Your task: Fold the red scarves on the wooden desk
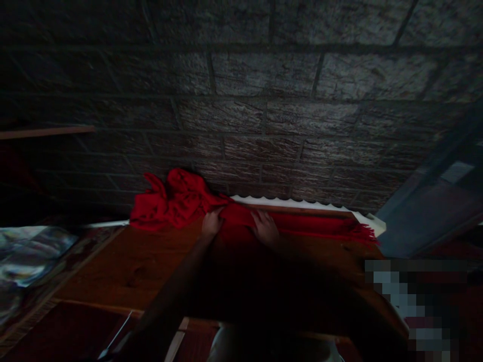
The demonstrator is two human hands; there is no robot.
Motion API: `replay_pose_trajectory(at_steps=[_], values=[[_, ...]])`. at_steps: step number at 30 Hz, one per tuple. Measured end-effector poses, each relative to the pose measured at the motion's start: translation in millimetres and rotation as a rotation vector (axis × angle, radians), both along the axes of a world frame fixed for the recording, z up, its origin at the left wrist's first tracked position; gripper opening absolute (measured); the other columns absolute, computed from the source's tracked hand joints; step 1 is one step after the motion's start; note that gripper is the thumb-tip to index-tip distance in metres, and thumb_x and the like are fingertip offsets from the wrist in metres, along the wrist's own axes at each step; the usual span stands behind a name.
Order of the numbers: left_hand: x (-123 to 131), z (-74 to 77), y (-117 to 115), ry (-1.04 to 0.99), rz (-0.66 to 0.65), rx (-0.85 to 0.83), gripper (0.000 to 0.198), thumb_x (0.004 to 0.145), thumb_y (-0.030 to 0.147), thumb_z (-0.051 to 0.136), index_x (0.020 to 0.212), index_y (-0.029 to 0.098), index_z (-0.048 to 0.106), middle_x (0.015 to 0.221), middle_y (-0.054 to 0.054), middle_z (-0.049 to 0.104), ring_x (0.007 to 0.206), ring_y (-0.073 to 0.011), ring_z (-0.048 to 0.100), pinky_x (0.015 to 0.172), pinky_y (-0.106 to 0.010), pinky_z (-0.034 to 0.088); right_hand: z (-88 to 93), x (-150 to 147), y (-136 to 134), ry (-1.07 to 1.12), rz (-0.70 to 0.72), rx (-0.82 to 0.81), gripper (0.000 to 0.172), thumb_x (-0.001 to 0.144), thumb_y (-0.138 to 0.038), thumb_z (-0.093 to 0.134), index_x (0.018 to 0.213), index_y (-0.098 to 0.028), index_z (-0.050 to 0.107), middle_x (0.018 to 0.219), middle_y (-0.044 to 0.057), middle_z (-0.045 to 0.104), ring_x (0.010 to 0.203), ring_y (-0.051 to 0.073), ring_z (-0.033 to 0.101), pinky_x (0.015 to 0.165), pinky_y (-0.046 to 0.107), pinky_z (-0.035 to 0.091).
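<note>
A long red fringed cloth (pixel 313 224) lies across the far side of a brown wooden table (pixel 151 261). Its left part is bunched in a loose heap, while the right part runs as a flat, narrow strip ending in fringe. My left hand (pixel 212 223) is closed on the cloth beside the heap. To the right of it, my right hand (pixel 266 229) grips the strip with fingers bent over it. Between the two hands the fabric lies fairly smooth. Dark shadow hides the near part of the table and most of my forearms.
A stone block wall (pixel 264 115) rises right behind the table. White scalloped edging (pixel 287 202) runs along the table's back. A grey-blue door or panel (pixel 426 201) stands at right. Shiny plastic wrapping (pixel 33 251) lies at left, near a fringed rug (pixel 28 327). A wooden ledge (pixel 45 132) juts out upper left.
</note>
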State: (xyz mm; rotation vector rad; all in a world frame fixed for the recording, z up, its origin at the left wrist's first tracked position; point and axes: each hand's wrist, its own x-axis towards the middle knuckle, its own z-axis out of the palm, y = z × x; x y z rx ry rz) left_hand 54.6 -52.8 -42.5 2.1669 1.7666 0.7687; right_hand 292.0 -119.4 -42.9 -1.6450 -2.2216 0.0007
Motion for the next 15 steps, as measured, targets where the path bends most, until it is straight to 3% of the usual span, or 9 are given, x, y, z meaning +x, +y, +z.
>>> replay_pose_trajectory(at_steps=[5,10,15], values=[[-7,-2.0,1,-0.009,0.016,0.061,0.058,0.082,0.008,0.047,0.137,0.021,0.06,0.134,-0.006,0.064,0.125,-0.026,0.059,0.113,-0.036,0.04,-12.4,14,6,0.038,0.052,0.028,0.051,0.09,-0.013,0.049,0.141,-0.019,0.054,0.148,0.009,0.05,0.136,0.023,0.045,0.117,0.039,0.032],[-5,-2.6,2,-0.008,0.039,-0.013,0.057,0.084,0.011,0.049,0.139,0.023,0.058,0.135,-0.006,0.064,0.125,-0.0267,0.059,0.112,-0.037,0.042,-11.4,47,-3,0.069,0.126,-0.012,0.044,0.095,-0.02,0.049,0.139,-0.019,0.057,0.15,0.01,0.048,0.138,0.021,0.044,0.117,0.04,0.035],[-12,-11.7,14,-0.086,-0.076,0.027,0.06,0.08,0.011,0.051,0.139,0.018,0.057,0.136,-0.007,0.063,0.127,-0.0251,0.058,0.113,-0.037,0.041,-11.0,79,-5,-0.014,0.248,-0.063,0.053,0.092,-0.008,0.045,0.143,-0.023,0.053,0.152,0.007,0.045,0.14,0.019,0.042,0.118,0.039,0.035]])
